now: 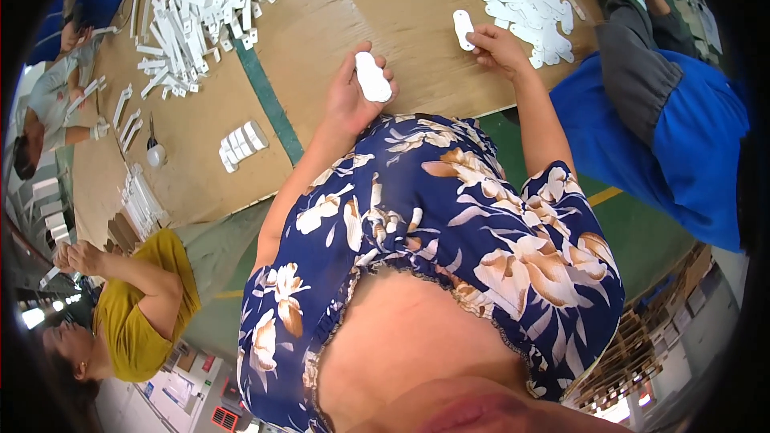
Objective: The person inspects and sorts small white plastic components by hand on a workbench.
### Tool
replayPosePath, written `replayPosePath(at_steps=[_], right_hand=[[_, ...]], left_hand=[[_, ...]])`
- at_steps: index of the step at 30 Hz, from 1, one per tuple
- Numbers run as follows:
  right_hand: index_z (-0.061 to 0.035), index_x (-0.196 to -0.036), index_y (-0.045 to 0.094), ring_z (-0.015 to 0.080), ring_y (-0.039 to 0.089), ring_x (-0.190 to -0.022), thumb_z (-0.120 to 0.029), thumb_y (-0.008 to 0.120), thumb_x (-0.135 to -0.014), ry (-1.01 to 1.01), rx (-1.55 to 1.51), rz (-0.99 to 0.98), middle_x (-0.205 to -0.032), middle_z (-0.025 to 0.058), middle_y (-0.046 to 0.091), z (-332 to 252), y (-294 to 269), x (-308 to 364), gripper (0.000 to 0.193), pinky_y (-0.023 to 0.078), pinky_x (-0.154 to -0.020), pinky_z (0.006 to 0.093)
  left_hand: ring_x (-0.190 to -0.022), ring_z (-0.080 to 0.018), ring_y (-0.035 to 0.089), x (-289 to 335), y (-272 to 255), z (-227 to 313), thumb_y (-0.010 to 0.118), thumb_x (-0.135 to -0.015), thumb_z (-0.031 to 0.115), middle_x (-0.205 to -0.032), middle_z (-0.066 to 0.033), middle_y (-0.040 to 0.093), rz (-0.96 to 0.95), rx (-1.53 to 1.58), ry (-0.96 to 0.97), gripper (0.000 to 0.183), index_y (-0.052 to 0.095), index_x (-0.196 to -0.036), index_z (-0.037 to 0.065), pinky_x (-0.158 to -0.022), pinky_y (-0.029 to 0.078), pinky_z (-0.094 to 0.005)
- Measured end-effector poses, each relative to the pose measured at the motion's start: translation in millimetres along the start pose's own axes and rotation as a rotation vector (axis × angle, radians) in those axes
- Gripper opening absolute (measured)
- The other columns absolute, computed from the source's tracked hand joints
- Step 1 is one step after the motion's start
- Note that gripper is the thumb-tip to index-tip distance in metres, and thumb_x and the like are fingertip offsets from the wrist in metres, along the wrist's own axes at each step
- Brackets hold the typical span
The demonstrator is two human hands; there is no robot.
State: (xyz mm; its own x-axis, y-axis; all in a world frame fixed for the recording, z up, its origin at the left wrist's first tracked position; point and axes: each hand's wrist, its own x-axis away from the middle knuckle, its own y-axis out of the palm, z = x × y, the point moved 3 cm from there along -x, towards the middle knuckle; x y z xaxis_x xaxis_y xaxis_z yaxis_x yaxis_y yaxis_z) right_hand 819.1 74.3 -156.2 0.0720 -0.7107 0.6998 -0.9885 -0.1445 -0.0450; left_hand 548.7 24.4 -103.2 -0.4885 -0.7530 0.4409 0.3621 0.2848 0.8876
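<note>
In my left hand (350,100), palm up near the table's front edge, lie flat white rounded pieces (371,76), with my fingers curled round their side. They look like a small overlapping stack; how many I cannot tell. My right hand (499,50) is to the right of it, just above the table. Its thumb and fingers pinch the lower end of a single white oblong piece (462,28) with rounded ends. Beyond this hand, a loose heap of similar flat white pieces (523,2) covers the table's far right.
A brown-covered table (417,0) carries a heap of white strips (192,20) at the far left. A short row of white pieces (243,144) lies near the front edge. Co-workers sit at left, one in a yellow top (148,305); another in blue (674,136) is close at right.
</note>
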Motion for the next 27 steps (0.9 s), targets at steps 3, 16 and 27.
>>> replayPosePath(at_steps=[3,16,27], right_hand=[[-0.0076,-0.083,0.059,0.0026,0.048,-0.052,-0.019,0.063,-0.08,-0.099,-0.244,-0.156,-0.064,-0.0026,0.053,-26,37,22,0.012,0.039,-0.044,0.0142],[-0.0035,-0.096,0.057,0.0274,0.058,-0.082,-0.018,0.059,-0.075,-0.979,0.68,-0.005,-0.088,0.0158,0.057,-59,158,108,0.025,0.047,-0.068,0.0332],[-0.002,-0.099,0.06,0.0259,0.06,-0.086,-0.031,0.059,-0.077,-0.356,0.889,0.451,-0.095,0.015,0.06,1,-16,-1,0.036,0.048,-0.072,0.0353]], left_hand=[[-0.079,-0.0266,0.055,0,-1,-2,0.039,-0.092,0.032,-0.087,-0.0092,0.057,0.121,-0.016,0.032,0.023,0.048,-0.106,0.016,-0.069,0.045,-0.0416],[-0.086,-0.0242,0.056,-6,-12,-2,0.035,-0.092,0.041,-0.094,-0.0094,0.058,0.163,-0.062,0.149,0.034,0.047,-0.108,0.014,-0.075,0.046,-0.0393],[-0.079,-0.0273,0.053,-10,1,-2,0.034,-0.092,0.038,-0.088,-0.0089,0.056,-0.046,0.1,0.021,0.028,0.049,-0.105,0.017,-0.07,0.044,-0.0423]])
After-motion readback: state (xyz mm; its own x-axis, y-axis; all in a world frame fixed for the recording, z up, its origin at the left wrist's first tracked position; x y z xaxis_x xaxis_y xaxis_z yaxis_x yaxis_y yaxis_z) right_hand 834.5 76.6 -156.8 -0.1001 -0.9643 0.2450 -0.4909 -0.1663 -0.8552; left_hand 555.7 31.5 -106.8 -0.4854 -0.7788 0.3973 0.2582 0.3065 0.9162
